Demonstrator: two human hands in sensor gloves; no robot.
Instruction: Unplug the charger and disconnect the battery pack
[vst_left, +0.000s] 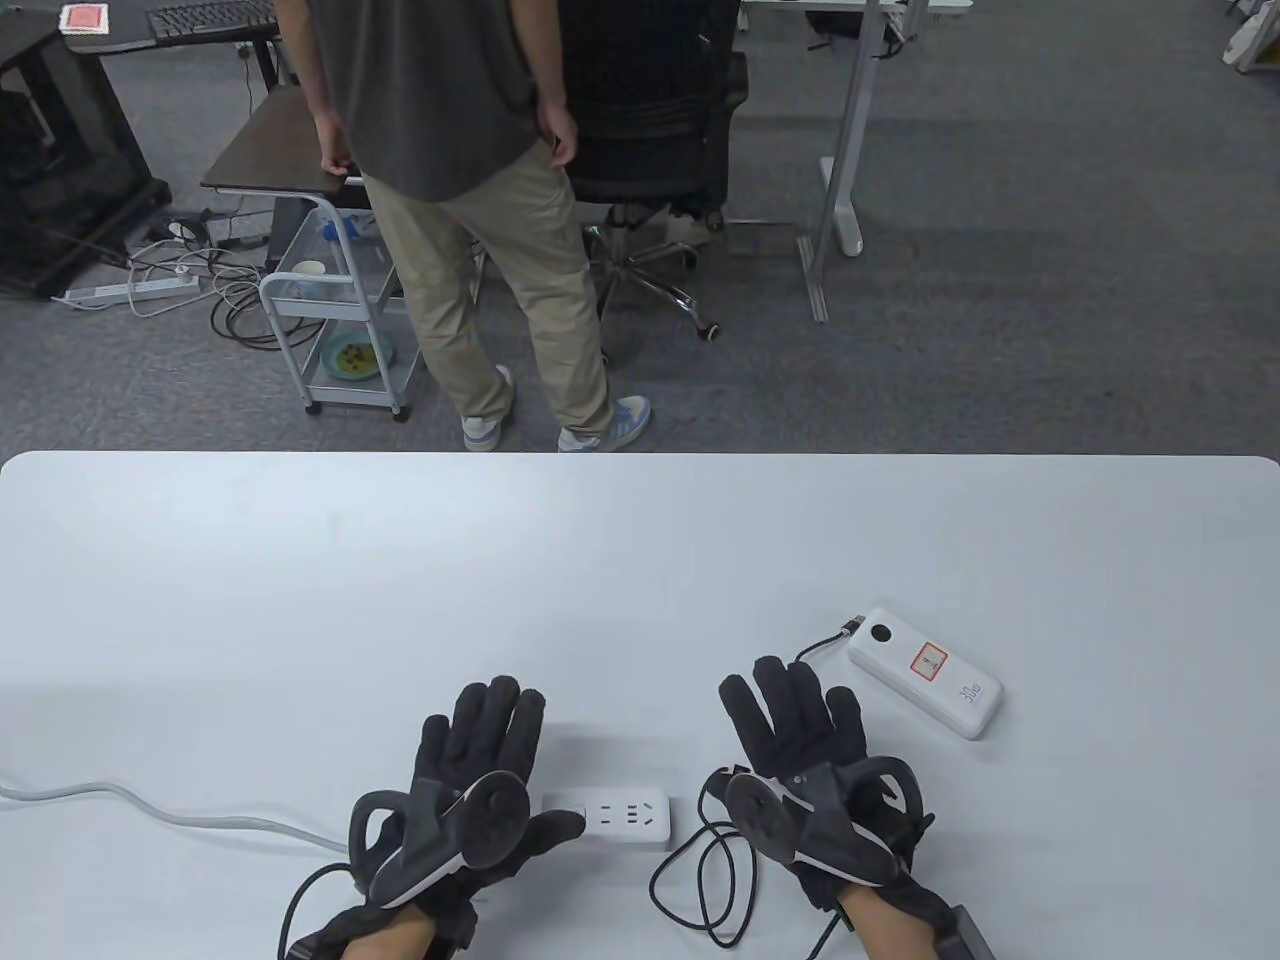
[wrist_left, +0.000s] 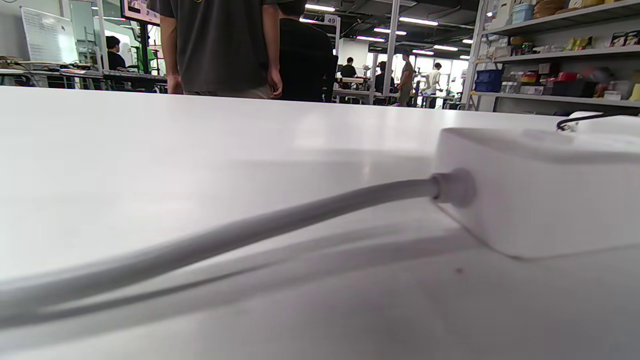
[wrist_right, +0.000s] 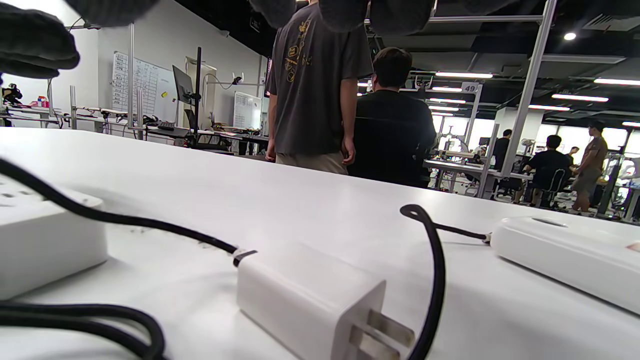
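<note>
Charger out of the power strip (vst_left: 625, 816), cable end free by the power bank (vst_left: 925, 685).
Left hand (vst_left: 470, 790) rests flat, thumb touching the strip as if steadying it; right hand (vst_left: 810, 765) lies spread right of it, holding nothing, over the unplugged charger (wrist_right: 312, 300), prongs bare.

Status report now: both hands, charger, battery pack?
Left hand rests on power strip; right hand flat, empty. Charger unplugged, lying on table. Black cable apparently still in battery pack.
</note>
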